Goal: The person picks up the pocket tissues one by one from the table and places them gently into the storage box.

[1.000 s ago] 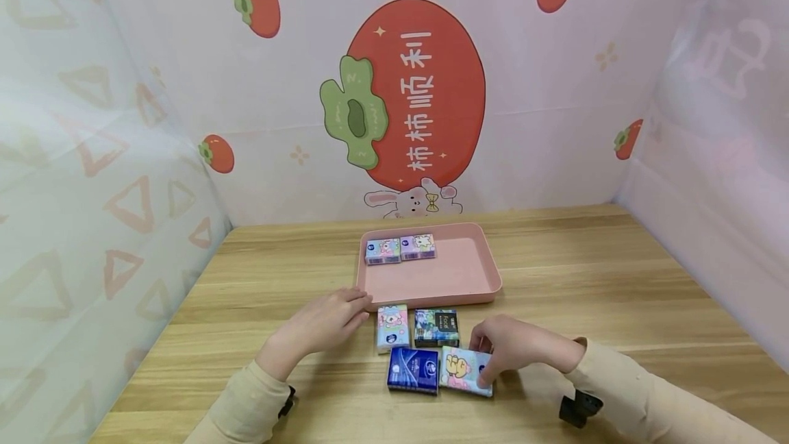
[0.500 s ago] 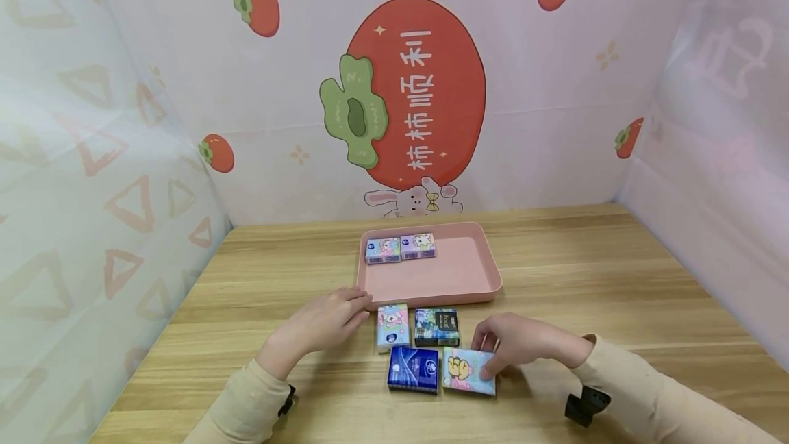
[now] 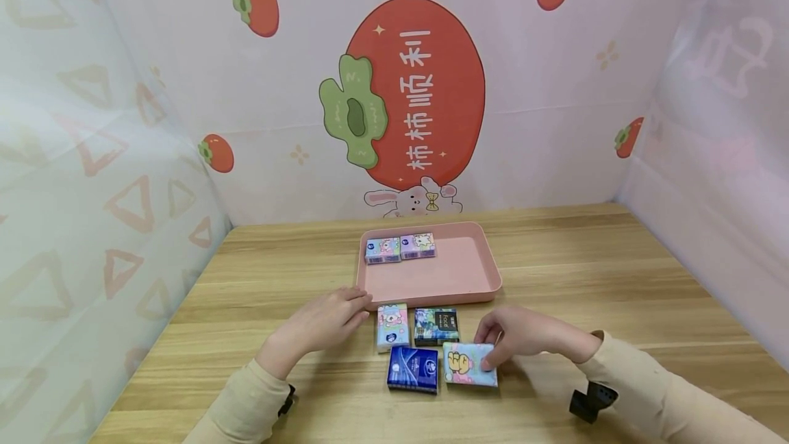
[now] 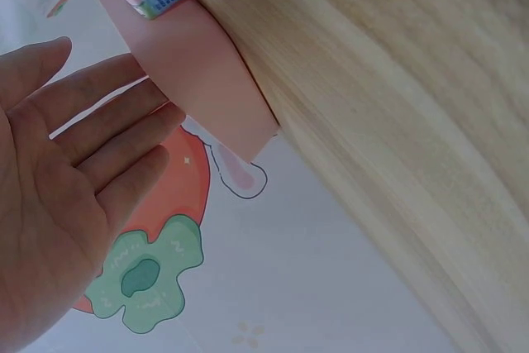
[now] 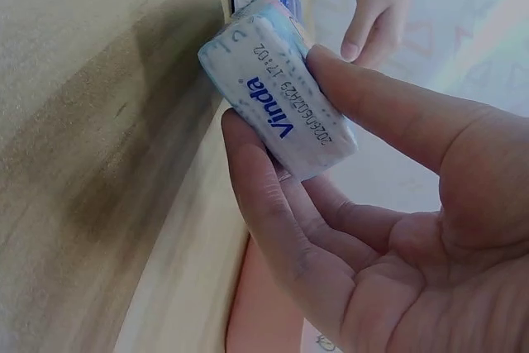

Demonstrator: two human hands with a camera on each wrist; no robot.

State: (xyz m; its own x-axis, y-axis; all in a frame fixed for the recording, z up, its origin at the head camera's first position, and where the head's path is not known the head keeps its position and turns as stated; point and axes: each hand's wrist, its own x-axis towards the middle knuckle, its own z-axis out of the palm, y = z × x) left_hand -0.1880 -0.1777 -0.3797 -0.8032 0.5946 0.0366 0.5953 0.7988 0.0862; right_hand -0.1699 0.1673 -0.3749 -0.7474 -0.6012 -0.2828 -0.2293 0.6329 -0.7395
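Note:
My right hand (image 3: 529, 336) pinches a light blue tissue pack (image 3: 464, 364) with a yellow cartoon figure, thumb on one face and fingers on the other. In the right wrist view, the end of the pack marked Vinda (image 5: 277, 93) faces the camera, tilted and raised off the wood. My left hand (image 3: 327, 324) rests its straight fingers at the near left corner of the pink tray (image 3: 453, 269). Beside the held pack lies a dark blue tissue pack (image 3: 413, 370). Behind these are a pastel tissue pack (image 3: 392, 327) and a black floral one (image 3: 436, 327).
Inside the tray, two small cartoon tissue packs, one blue (image 3: 383, 249) and one purple (image 3: 418, 245), sit side by side at the back left. The wooden table (image 3: 277, 252) meets a printed backdrop (image 3: 296, 88) behind the tray.
My right hand has drawn the light blue pack slightly right, away from the dark blue one, then raised it a little. The left hand and the tray stay as they were.

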